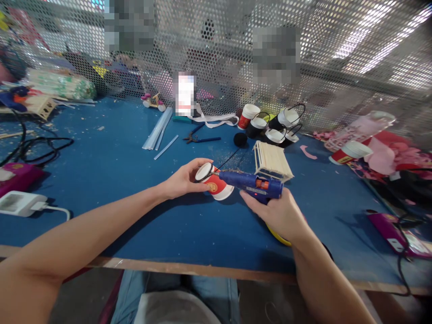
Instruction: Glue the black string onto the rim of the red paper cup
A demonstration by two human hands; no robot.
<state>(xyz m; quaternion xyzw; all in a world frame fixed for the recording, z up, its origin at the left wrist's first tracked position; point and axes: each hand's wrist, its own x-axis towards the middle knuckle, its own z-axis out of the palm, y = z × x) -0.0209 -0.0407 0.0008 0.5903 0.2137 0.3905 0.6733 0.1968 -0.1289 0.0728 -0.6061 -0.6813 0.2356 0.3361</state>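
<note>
My left hand (186, 181) is closed around a red paper cup (218, 185), which lies tilted on its side with its white end toward me. A black cord runs along the cup's other end and stretches to a black ball of cord (240, 140) on the table. In my right hand (281, 213) is a blue glue gun (251, 181), my fingers wrapped round its handle. Its nozzle tip points left and meets the cup's edge near the cord; whether it touches is hard to tell. Part of a yellow ring (279, 235) shows beneath my right wrist.
Small cups with black handles (258, 126), a wooden stick frame (272, 159), pliers (199, 137) and glue sticks (158, 128) lie beyond my hands. A lit phone (185, 94) leans on the perforated screen. At left are a white charger (22, 204) and black cables; at right, a purple power strip (388, 229).
</note>
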